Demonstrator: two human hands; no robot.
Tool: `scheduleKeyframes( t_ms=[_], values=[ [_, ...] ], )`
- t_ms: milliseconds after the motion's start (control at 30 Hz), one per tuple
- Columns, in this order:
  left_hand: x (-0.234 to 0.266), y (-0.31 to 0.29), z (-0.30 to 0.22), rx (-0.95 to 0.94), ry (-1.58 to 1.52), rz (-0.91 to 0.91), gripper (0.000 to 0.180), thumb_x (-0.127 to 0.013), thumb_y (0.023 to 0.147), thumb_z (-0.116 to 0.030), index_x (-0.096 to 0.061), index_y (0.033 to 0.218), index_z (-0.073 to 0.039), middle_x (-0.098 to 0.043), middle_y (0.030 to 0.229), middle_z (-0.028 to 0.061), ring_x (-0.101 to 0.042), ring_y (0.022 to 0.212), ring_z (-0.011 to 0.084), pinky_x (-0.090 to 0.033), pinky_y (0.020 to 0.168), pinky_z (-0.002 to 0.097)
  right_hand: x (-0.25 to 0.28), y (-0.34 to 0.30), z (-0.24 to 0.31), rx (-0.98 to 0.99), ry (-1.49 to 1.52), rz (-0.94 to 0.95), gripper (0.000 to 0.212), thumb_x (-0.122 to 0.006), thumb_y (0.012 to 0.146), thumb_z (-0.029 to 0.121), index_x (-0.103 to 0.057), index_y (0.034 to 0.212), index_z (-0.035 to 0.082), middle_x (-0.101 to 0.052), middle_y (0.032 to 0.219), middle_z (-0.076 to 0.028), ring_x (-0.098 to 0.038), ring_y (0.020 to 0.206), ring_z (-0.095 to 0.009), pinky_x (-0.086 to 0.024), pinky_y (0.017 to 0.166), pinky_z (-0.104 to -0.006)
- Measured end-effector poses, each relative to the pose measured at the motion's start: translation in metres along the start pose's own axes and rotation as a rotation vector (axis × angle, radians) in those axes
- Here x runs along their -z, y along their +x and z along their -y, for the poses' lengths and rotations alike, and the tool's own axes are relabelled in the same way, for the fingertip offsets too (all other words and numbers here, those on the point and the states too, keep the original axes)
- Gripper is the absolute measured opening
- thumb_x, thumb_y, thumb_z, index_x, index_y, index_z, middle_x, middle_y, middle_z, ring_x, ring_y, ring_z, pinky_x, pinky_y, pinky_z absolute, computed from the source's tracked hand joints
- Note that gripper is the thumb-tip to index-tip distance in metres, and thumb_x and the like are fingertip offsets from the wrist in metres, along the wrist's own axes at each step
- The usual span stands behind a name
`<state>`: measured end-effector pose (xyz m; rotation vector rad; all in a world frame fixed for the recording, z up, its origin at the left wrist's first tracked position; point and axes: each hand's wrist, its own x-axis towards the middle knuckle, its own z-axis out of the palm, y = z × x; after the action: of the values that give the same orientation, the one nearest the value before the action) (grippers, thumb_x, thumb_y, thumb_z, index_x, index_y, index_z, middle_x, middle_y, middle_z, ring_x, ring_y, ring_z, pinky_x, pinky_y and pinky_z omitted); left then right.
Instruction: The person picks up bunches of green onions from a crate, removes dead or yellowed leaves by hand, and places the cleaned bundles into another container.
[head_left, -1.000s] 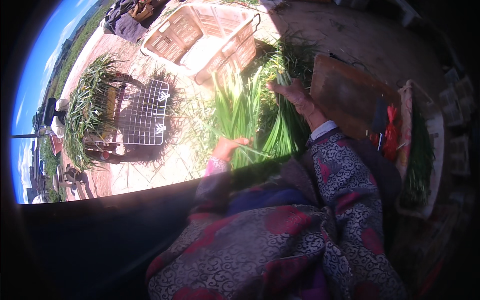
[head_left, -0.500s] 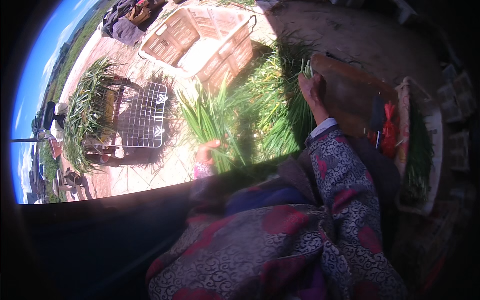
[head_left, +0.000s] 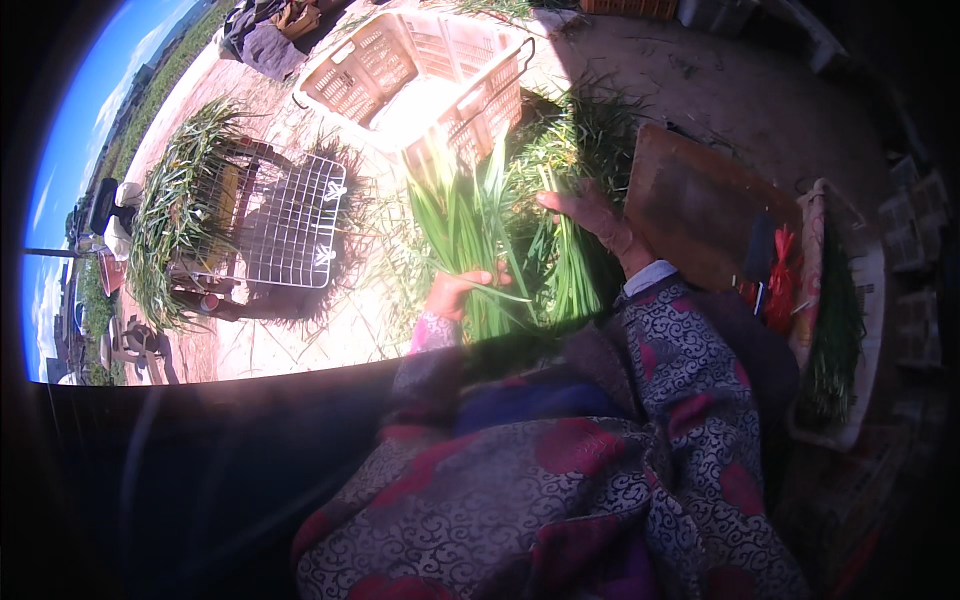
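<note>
My left hand (head_left: 458, 292) is closed round the lower part of a bunch of long, flat green leaves that look like chives (head_left: 452, 225); their tips fan upward in bright sun. Close by on the right, my right hand (head_left: 592, 215) grips a second bunch of chives (head_left: 570, 265) near its pale stem ends, and the leaves hang down toward my lap. Some fingers of both hands are hidden by leaves. Behind the hands lies a loose heap of chives (head_left: 605, 125), partly in shade.
A pale plastic crate (head_left: 465, 115) stands beyond the left bunch. Farther left is a white wire rack (head_left: 290, 220) beside a grass-laden cart (head_left: 190, 210). To the right are a brown board (head_left: 690, 195), red ties (head_left: 780, 275) and a basket (head_left: 868, 370) holding greens.
My right hand has come left from the board's edge with its bunch, close to the left one. My left hand has shifted slightly right and up. The view has turned a little.
</note>
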<state>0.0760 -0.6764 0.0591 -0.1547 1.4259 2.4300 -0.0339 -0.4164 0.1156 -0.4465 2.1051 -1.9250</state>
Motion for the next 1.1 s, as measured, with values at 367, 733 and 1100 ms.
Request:
scheduleKeyframes(
  t_ms=[367, 733, 1100],
  values=[
    [-0.022, -0.012, -0.002, 0.069, 0.106, 0.118, 0.061, -0.077, 0.071, -0.003, -0.052, 0.127, 0.003, -0.066, 0.104, 0.0193, -0.068, 0.089, 0.031, -0.059, 0.076, 0.043, 0.003, 0.012, 0.0, -0.09, 0.175, -0.2, 0.027, -0.08, 0.077, 0.019, -0.067, 0.095, 0.004, -0.065, 0.081, -0.001, -0.06, 0.061, -0.011, -0.048, 0.055, -0.0279],
    [0.036, -0.017, 0.012, -0.01, 0.135, -0.113, 0.025, -0.072, 0.079, -0.003, -0.064, 0.098, 0.01, -0.07, 0.085, 0.0189, -0.07, 0.076, 0.0306, -0.059, 0.072, 0.043, 0.028, 0.013, -0.014, -0.171, -0.503, -0.382, 0.027, -0.067, 0.081, 0.025, -0.066, 0.096, 0.002, -0.069, 0.082, -0.013, -0.068, 0.074, -0.03, -0.052, 0.069, -0.04],
    [0.025, -0.015, 0.012, 0.131, 0.033, -0.066, 0.045, -0.073, 0.075, -0.003, -0.057, 0.116, 0.008, -0.068, 0.09, 0.019, -0.069, 0.076, 0.0332, -0.06, 0.067, 0.0475, 0.026, 0.017, -0.019, -0.148, 0.017, -0.368, 0.04, -0.079, 0.076, 0.02, -0.063, 0.107, 0.001, -0.068, 0.101, -0.008, -0.064, 0.079, -0.019, -0.054, 0.072, -0.0331]
  ],
)
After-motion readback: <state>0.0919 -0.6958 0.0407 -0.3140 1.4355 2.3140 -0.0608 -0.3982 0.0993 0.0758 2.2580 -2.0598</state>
